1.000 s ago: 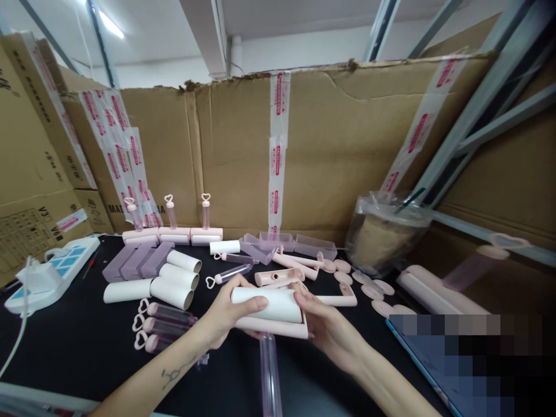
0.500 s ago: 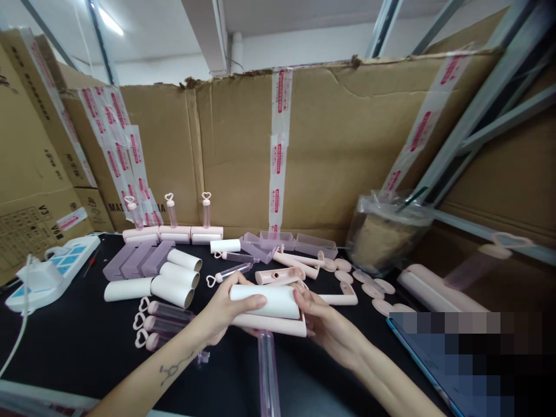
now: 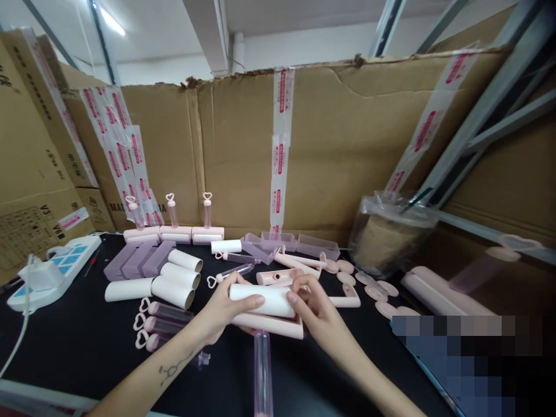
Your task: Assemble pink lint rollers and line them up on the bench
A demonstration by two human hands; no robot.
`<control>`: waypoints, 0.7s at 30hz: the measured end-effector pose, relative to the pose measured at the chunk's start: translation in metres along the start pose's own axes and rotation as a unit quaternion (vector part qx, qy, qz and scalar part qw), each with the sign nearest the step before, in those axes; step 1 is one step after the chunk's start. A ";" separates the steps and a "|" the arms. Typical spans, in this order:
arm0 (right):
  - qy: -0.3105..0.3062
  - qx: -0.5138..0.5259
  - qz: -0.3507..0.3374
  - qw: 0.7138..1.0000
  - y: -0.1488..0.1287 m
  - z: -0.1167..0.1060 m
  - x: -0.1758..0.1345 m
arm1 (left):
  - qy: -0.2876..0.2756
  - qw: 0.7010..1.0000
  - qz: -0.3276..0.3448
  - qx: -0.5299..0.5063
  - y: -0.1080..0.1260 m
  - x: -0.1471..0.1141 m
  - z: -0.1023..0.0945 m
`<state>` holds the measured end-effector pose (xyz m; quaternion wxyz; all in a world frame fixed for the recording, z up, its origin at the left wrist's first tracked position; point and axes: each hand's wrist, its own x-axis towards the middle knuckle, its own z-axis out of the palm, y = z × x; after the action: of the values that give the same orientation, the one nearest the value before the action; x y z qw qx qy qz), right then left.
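My left hand [image 3: 230, 313] is closed around the left end of a white paper roll [image 3: 256, 300] and the pale pink roller frame [image 3: 269, 325] under it, thumb lying across the roll. The roll sits lengthwise over the frame, like a lint roller. A clear purple tube handle [image 3: 263, 370] runs down from the frame toward me. At the roll's right end, my right hand [image 3: 315, 301] pinches with bent fingers beside the frame's upright end; its fingertips partly cover that end. Close behind lies another pink frame [image 3: 278, 277].
White rolls [image 3: 174, 289] and purple covers [image 3: 139, 260] lie left, near heart-topped tube handles [image 3: 167, 325]. Pink discs [image 3: 376, 289] are scattered right, before a bagged cup [image 3: 382, 237]. Assembled rollers [image 3: 176, 234] line the cardboard wall [image 3: 234, 156]. A power strip [image 3: 56, 272] stands far left.
My right hand has shifted slightly left and up around the roll's end, with its fingers more bent. The tube handle has swung a little left. My left hand keeps its hold.
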<state>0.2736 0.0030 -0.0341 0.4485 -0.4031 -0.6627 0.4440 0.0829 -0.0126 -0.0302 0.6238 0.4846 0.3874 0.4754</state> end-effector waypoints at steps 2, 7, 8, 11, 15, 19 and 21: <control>0.006 -0.065 -0.042 0.997 0.001 -0.001 -0.002 | 0.002 1.000 0.002 0.000 -0.001 0.000 0.000; 0.008 -0.211 -0.108 0.971 0.000 -0.007 -0.006 | 0.016 1.000 0.010 0.008 0.000 0.000 0.000; -0.009 -0.199 -0.115 0.973 0.000 -0.008 -0.007 | 0.018 1.000 0.012 0.006 0.001 0.000 -0.001; -0.069 -0.137 -0.121 0.981 0.003 -0.010 -0.007 | 0.017 1.000 0.020 0.001 0.004 -0.002 -0.002; -0.086 -0.106 -0.114 0.984 0.011 -0.010 -0.006 | 0.021 1.000 0.002 0.003 0.005 -0.003 -0.002; -0.078 -0.101 -0.124 0.984 0.015 -0.008 -0.005 | 0.033 0.999 -0.021 -0.006 0.004 -0.004 -0.002; -0.069 -0.074 -0.123 0.987 0.013 -0.008 -0.005 | 0.027 0.998 -0.024 -0.042 0.003 -0.004 -0.003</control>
<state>0.2841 0.0043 -0.0463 0.4217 -0.3187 -0.7676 0.3624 0.0783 -0.0150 -0.0276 0.6444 0.4353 0.3954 0.4888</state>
